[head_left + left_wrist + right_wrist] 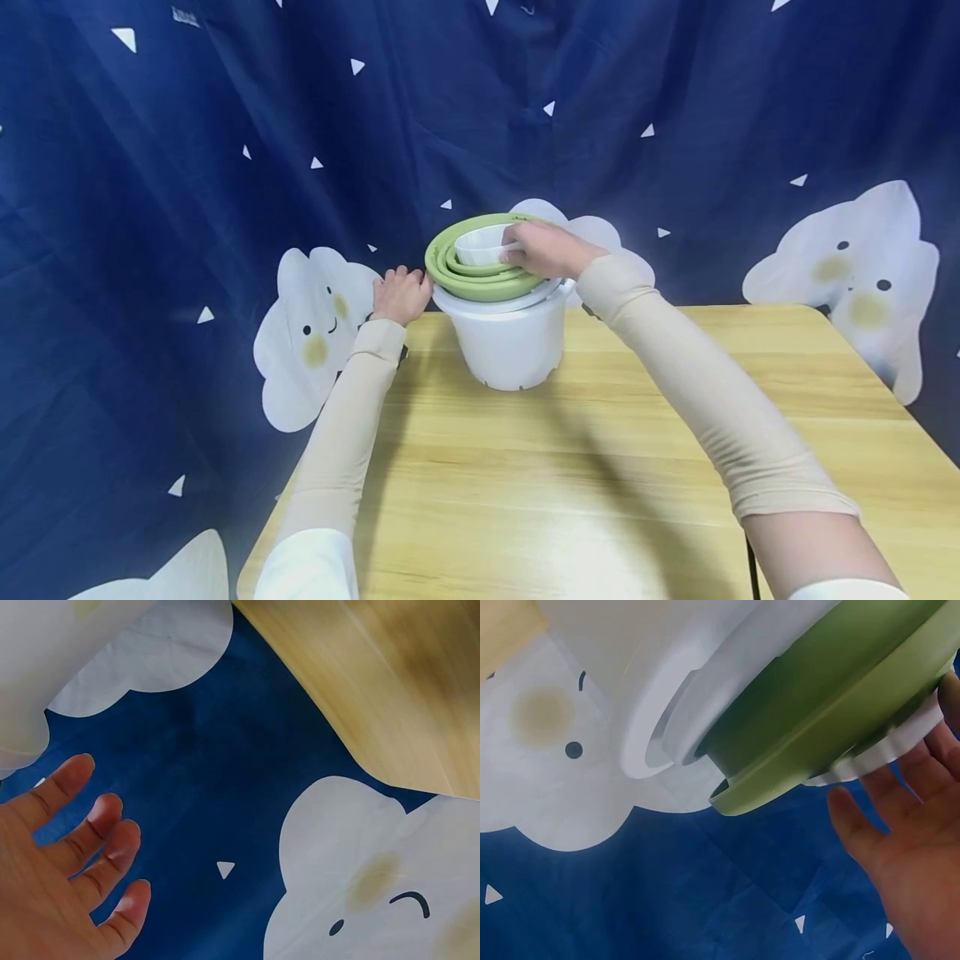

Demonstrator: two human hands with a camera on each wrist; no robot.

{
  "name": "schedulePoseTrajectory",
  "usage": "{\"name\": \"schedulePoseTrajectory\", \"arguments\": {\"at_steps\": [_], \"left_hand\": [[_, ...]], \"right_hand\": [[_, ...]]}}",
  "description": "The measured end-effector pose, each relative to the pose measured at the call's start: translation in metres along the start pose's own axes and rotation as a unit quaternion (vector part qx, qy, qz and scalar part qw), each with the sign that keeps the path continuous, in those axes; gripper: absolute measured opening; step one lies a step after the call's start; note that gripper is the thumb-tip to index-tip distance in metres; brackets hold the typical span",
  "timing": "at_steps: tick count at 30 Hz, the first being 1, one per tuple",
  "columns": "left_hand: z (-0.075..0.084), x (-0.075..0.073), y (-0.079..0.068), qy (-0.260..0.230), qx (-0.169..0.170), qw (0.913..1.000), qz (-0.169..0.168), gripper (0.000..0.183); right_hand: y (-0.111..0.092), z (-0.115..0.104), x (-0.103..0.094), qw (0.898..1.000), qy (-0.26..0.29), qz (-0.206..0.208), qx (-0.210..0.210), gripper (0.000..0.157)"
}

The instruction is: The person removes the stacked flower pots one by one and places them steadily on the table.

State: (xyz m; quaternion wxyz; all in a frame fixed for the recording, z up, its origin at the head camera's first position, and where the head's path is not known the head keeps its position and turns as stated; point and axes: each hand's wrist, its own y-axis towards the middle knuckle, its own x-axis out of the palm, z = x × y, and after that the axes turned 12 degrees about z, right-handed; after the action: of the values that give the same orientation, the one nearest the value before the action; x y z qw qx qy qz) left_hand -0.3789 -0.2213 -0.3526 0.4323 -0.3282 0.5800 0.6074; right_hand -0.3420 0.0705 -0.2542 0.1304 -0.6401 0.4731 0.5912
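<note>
A white pot (513, 350) stands on the wooden table, topped by a stack of nested green round pots (480, 289) with wide rims. Inside the uppermost green one sits a small white cup (478, 244). My right hand (543, 247) pinches this cup's near right edge between thumb and fingers. In the right wrist view those fingers reach to the white edge (889, 750) beyond the green rim. My left hand (403, 293) is just left of the stack, its fingertips close to the green rim. Its fingers (109, 859) are spread and slightly bent, holding nothing.
A dark blue curtain (420, 108) printed with white clouds and triangles hangs behind and to the left of the table (480, 483). The pots stand near the table's far edge. A thin black cord (753, 571) shows beside the right arm.
</note>
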Motion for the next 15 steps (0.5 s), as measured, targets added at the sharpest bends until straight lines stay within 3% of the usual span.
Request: {"name": "schedulePoseTrajectory", "arguments": {"at_steps": [4,15], "left_hand": [[0.0008,-0.0012,0.0004,0.001,0.001,1.0000,0.002,0.066],[0.0024,-0.0050,-0.0028,0.007,-0.001,1.0000,-0.004,0.069]], "right_hand": [[-0.0013,-0.0010,-0.0039,0.999,-0.028,0.013,0.005,0.025],[-0.0035,-0.0089,-0.0088,0.989,-0.110,0.079,-0.061,0.020]]}}
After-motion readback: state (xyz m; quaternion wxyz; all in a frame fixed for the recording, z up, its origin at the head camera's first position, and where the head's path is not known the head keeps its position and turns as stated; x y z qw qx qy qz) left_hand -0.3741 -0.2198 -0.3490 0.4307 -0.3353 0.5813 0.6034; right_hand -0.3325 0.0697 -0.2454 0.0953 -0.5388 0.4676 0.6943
